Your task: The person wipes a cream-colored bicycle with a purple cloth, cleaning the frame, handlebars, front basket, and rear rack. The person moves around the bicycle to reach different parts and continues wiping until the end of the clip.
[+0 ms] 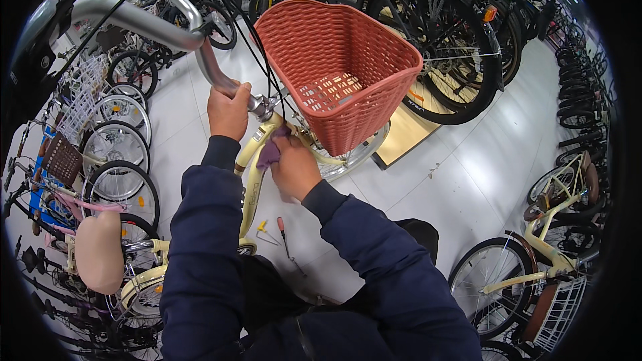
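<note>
A cream-yellow bicycle frame [253, 180] is standing upright at centre, its silver handlebar [144, 23] curving away to the far left. A purple cloth [270, 152] is lying bunched against the frame's head tube, just below the woven red basket [338, 67] that is sitting at the front, tilted to the right.

My left grip [228, 112] and right grip [292, 168] work in a tight pocket at frame centre. A red woven basket [341, 67] blocks the upper right, and black cables [257, 53] cross just above. The silver handlebar [140, 23] bars the upper left. Open white floor [461, 180] lies to the right; a screwdriver [286, 237] lies on the floor below. Parked bicycles [114, 154] crowd the left edge.
</note>
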Tool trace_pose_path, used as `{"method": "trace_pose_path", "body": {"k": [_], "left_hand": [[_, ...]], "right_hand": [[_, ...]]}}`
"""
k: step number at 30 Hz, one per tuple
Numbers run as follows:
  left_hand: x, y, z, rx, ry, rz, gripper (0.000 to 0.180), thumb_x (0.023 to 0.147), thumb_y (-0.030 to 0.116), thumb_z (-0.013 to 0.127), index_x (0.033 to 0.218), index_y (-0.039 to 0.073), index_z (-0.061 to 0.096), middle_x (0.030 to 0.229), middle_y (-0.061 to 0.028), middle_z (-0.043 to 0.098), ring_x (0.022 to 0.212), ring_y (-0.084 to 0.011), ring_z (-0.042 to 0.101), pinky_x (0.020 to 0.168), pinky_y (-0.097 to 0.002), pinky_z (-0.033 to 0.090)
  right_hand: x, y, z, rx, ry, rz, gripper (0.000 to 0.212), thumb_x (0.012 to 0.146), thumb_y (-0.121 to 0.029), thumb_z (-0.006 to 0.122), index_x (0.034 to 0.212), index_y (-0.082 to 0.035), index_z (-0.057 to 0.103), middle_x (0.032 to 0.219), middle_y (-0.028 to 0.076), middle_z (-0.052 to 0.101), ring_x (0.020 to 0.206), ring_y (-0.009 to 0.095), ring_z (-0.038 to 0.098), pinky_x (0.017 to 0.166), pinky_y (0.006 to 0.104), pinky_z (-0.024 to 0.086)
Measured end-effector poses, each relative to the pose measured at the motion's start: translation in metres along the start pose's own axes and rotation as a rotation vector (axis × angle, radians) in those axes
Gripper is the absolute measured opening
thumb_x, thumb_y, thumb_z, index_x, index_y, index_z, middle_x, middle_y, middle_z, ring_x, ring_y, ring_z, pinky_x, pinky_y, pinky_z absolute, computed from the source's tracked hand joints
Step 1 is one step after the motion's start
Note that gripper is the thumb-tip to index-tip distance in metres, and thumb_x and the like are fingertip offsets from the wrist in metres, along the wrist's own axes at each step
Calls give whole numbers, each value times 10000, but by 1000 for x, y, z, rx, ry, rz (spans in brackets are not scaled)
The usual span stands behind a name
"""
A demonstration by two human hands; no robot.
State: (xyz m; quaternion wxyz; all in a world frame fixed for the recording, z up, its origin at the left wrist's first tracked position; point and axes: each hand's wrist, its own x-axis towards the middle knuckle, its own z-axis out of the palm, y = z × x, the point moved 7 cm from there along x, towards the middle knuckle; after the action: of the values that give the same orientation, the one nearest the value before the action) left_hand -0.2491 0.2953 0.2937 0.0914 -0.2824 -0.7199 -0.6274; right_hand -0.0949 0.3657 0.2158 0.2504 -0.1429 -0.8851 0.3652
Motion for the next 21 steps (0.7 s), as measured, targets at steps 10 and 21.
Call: {"method": "trace_pose_path", "body": {"k": [10, 21], "left_hand": [[-1, 4, -1, 51, 37, -1, 244, 854, 168, 732, 917, -10, 577, 799, -86, 649, 736, -174, 619, 723, -328, 506], [-2, 4, 0, 32, 26, -41, 248, 855, 182, 728, 929, -5, 584, 797, -93, 666, 720, -182, 635, 714, -338, 514]], "right_hand": [[66, -37, -29, -84, 210, -273, 591, 814, 19, 572, 1383, -22, 418, 1348, 260, 497, 1129, 470, 556, 902, 487, 505], [35, -18, -13, 79, 322, -149, 509, 830, -103, 642, 1282, 30, 449, 1198, 294, 579, 1061, 473, 593, 909, 500, 485]]}}
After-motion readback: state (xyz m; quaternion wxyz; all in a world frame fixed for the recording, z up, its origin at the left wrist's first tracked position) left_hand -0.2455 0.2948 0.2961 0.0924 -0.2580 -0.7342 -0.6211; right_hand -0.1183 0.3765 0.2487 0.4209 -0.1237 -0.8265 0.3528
